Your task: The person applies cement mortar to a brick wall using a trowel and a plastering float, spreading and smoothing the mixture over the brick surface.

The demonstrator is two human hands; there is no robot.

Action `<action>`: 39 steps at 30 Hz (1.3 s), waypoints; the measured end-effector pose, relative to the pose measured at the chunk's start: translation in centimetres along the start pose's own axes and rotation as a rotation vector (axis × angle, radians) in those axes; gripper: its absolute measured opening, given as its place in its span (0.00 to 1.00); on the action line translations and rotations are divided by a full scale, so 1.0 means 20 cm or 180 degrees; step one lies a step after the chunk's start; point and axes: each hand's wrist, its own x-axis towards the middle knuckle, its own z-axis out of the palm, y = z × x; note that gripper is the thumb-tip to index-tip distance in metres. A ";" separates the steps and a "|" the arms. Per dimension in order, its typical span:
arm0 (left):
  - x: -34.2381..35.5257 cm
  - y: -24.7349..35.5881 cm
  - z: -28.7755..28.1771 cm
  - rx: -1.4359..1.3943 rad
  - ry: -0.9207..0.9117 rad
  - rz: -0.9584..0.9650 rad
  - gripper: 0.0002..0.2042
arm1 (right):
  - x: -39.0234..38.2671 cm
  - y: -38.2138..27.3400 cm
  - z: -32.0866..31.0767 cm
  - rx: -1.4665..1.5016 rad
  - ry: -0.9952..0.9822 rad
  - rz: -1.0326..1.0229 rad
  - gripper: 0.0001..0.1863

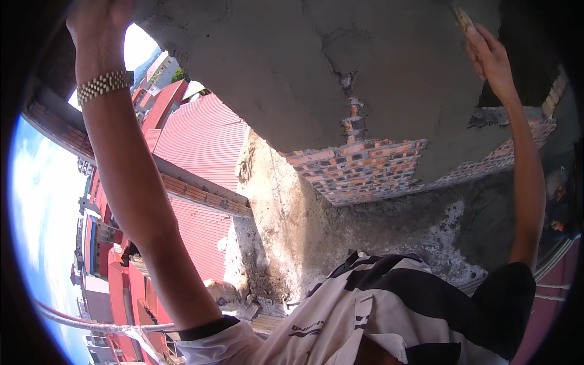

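Note:
My right hand is raised at the upper right, its fingers wrapped round a trowel with a pale, worn edge; the rest of the tool runs out of the picture. The trowel is close against a brick wall coated in grey mortar. My left hand reaches up at the upper left, beside the wall's edge. Its fingers are cut off by the picture's top, so any hold is hidden. Bare brickwork shows along the wall's lower part, and a ragged uncoated strip runs up from it.
Below the wall lies a rough, mortar-spattered floor. A brick-and-mortar beam crosses at the left. Beyond the open edge, red metal roofs and other buildings lie lower down. A pale pole crosses at the lower left.

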 end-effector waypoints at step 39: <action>-3.77 -0.32 3.35 -0.3843 0.4884 -0.8112 0.23 | -3.80 0.40 -0.23 0.6229 0.3011 0.5961 0.27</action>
